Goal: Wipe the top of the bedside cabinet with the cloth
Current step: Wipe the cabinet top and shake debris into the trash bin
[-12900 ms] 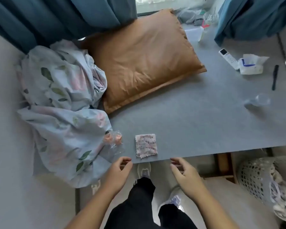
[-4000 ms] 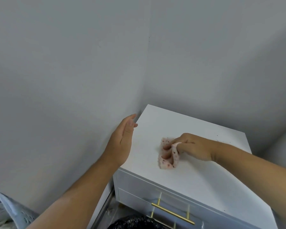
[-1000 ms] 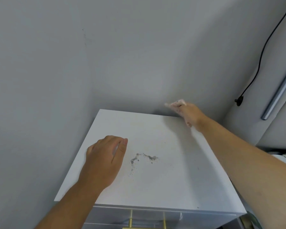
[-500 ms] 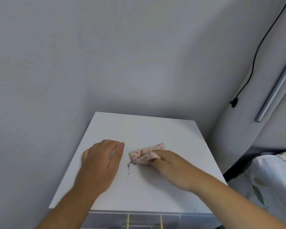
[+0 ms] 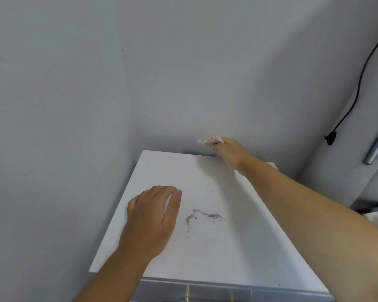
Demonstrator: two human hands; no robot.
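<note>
The grey wall [image 5: 183, 73] fills most of the view and makes a corner behind the bedside cabinet [image 5: 216, 247]. The cabinet stands in this corner, and its white top is seen from above; its back edge is against the wall. Below the front edge of the top, a gold handle [image 5: 187, 294] is partly visible.

The right hand [image 5: 228, 152] is stretched to the back edge of the cabinet top, close to the wall. Its fingers are closed around the cloth [image 5: 210, 141], a pale pink cloth with small dots, and 1 end of the cloth sticks out past the fingers toward the wall. I cannot tell if the cloth touches the top or the wall.

The left hand [image 5: 152, 221] lies palm down on the left part of the cabinet top, with the fingers loosely curled and holding nothing.

Just beside the left hand, near the middle of the top, there is a thin line of grey dust [image 5: 202, 216]. To the right of the cabinet, a black cable [image 5: 358, 83] hangs on the wall.
</note>
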